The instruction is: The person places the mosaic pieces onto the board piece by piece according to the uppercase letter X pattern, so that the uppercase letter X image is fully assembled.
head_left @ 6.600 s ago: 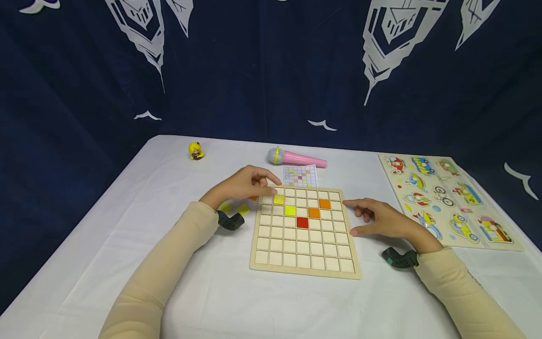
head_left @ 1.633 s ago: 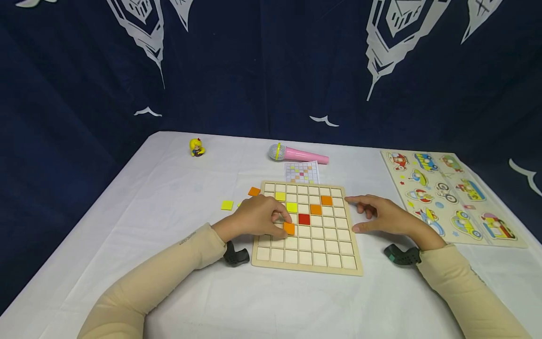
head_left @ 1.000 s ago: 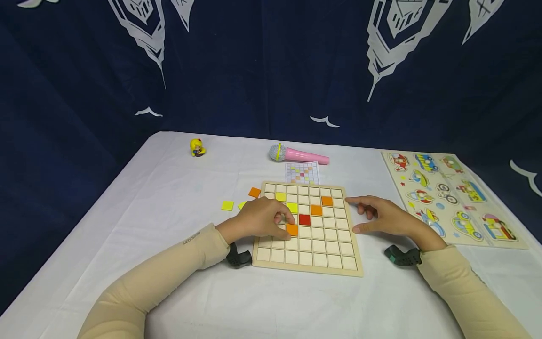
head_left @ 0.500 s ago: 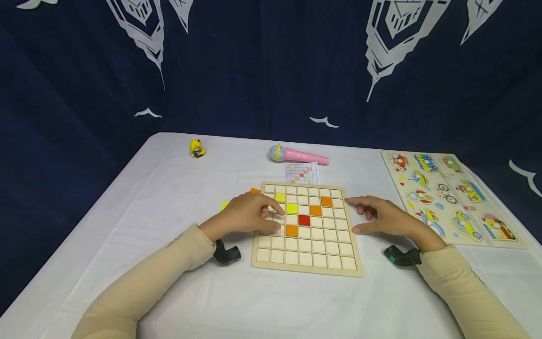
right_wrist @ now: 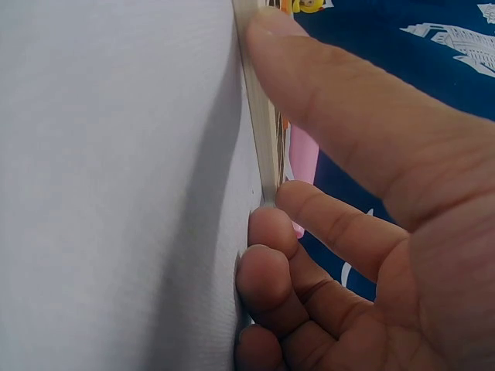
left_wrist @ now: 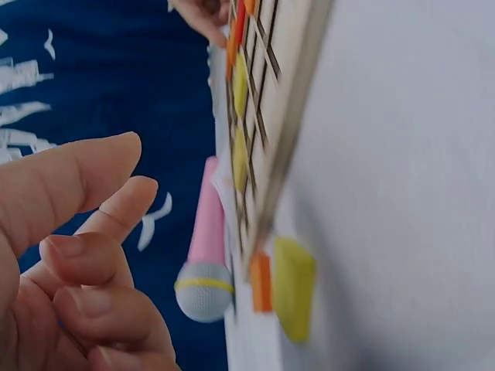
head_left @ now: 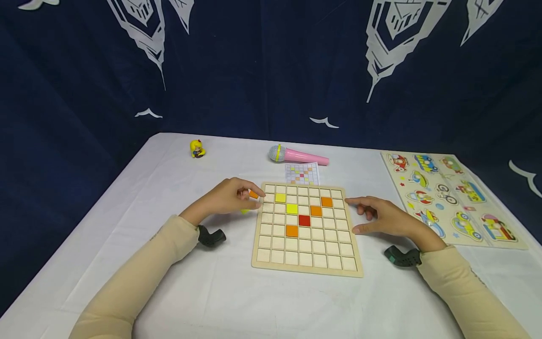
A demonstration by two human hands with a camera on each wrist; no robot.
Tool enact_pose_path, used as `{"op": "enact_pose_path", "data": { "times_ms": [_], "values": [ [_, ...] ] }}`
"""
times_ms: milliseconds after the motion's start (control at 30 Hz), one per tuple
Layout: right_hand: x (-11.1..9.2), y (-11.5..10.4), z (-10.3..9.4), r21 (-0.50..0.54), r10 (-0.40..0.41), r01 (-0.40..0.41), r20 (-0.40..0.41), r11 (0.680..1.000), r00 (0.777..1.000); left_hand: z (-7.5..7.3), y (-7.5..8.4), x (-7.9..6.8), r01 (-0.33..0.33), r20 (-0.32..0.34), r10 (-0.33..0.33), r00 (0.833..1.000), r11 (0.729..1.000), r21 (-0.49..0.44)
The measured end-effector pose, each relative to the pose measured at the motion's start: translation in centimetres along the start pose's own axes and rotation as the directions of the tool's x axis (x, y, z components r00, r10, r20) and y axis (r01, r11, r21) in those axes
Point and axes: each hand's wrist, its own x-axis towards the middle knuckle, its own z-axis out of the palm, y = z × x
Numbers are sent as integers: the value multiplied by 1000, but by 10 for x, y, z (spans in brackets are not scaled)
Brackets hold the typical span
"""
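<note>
A wooden grid board (head_left: 306,270) lies on the white table. It carries a red tile (head_left: 304,220), two yellow tiles (head_left: 291,208) and three orange tiles (head_left: 291,230). My left hand (head_left: 226,197) hovers just off the board's upper left edge, thumb and index finger apart with nothing between them. Beneath it are a loose orange tile (left_wrist: 261,283) and a loose yellow tile (left_wrist: 295,290), partly covered by the hand in the head view. My right hand (head_left: 381,216) rests its thumb and index fingertips against the board's right edge, other fingers loosely bent.
A small printed pattern card (head_left: 302,173) lies behind the board, with a pink toy microphone (head_left: 302,156) beyond it. Far left stands a yellow-haired figurine (head_left: 196,149). To the right lies a picture puzzle board (head_left: 449,202). A dark patterned curtain (head_left: 237,70) hangs behind the table.
My left hand has set an orange tile into the cell lower left of the red tile, let go, and moved back left to the loose tiles. The right hand stays at the board's edge.
</note>
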Motion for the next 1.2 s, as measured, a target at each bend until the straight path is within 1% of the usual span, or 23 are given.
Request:
{"op": "enact_pose_path", "data": {
  "times_ms": [100,200,433,533,633,733,800,1200],
  "values": [
    [0,0,0,3,-4,4,-1,1000,1000,-5,-8,2,16,-7,-16,1000,1000,-24],
    [-1,0,0,2,-9,9,-1,1000,1000,-10,-16,4,39,7,-39,999,998,-42],
    [-1,0,-1,2,-5,5,-4,1000,1000,-22,-35,6,47,77,-44,996,998,-44],
    [-1,0,-1,2,-8,8,-4,1000,1000,-24,-42,6,57,108,-52,993,997,-50],
    [-1,0,-1,4,-9,9,-2,1000,1000,-25,-48,7,59,150,-47,988,995,-75],
    [-1,0,0,2,-10,10,-1,1000,1000,-25,-51,6,59,184,-41,982,994,-95],
    [0,0,-1,0,-10,10,-1,1000,1000,-25,-51,5,57,194,-38,980,994,-93],
    [0,0,0,4,8,-8,4,1000,1000,-23,-52,5,61,173,-56,983,998,-25]
  ]
}}
